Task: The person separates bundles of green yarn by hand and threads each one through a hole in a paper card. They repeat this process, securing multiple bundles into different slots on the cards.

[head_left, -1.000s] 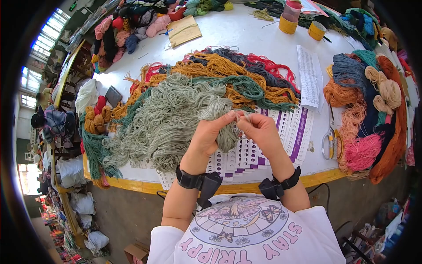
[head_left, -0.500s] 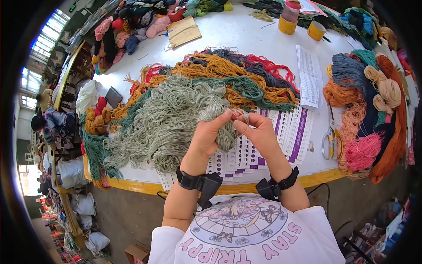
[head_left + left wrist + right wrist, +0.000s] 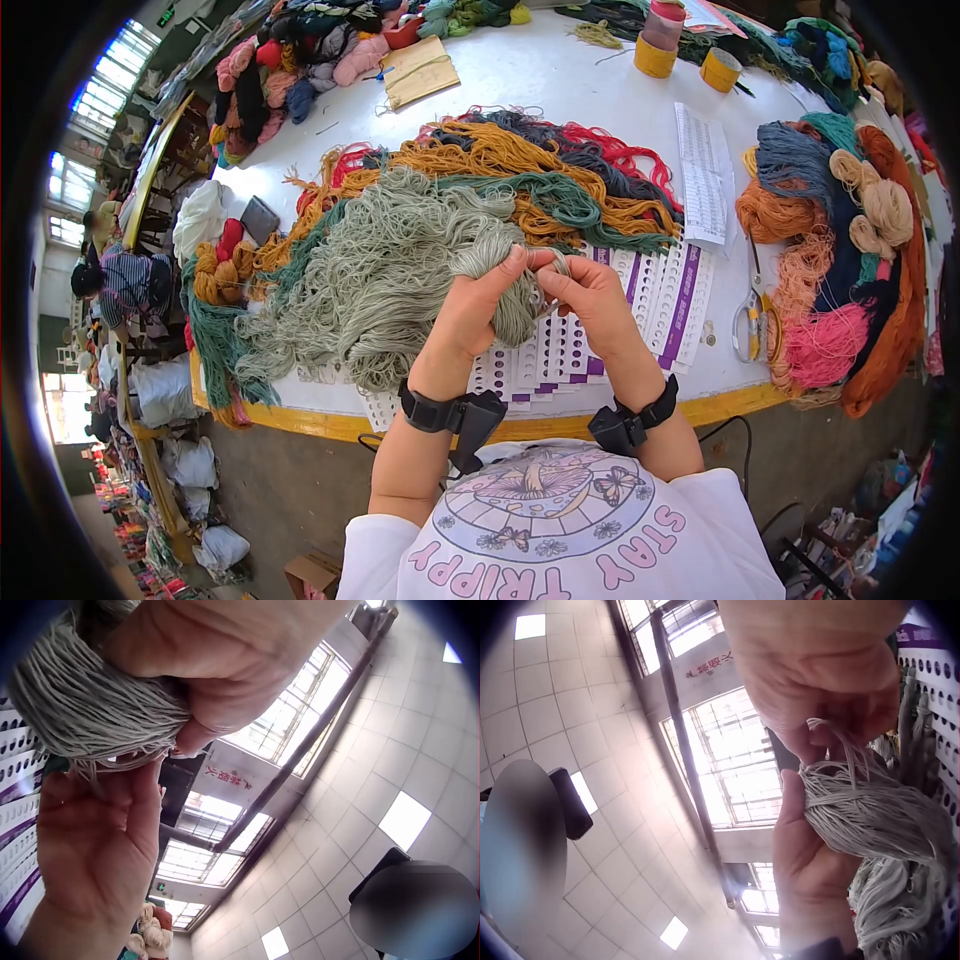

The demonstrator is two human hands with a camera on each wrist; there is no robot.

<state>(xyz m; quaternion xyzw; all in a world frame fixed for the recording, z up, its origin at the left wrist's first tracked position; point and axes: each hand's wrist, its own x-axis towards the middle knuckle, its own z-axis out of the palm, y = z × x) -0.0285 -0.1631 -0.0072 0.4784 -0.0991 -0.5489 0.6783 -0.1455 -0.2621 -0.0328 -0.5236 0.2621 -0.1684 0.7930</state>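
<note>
A large heap of grey-green yarn (image 3: 385, 270) lies on the table, and its right end is a gathered bundle (image 3: 105, 705). The left hand (image 3: 472, 305) grips that bundle, thumb on top and fingers curled round it. Beside it the right hand (image 3: 592, 300) pinches a few strands between thumb and fingers at the bundle's right side. In the right wrist view, thin strands (image 3: 847, 750) loop from the right hand's curled fingers (image 3: 817, 682) over the bundle. The fingertips of both hands nearly meet.
Mustard (image 3: 470, 145), green and red yarns lie behind the heap. Under the hands are white perforated cards with purple stripes (image 3: 683, 300). Scissors (image 3: 748, 325) and more yarn piles (image 3: 825, 340) are at the right. Tape rolls (image 3: 655, 58) and a wooden board (image 3: 420, 72) stand or lie farther back.
The right hand's fingers have shifted slightly at the strands, moving a little away and back in. The left hand keeps its grip in nearly the same place.
</note>
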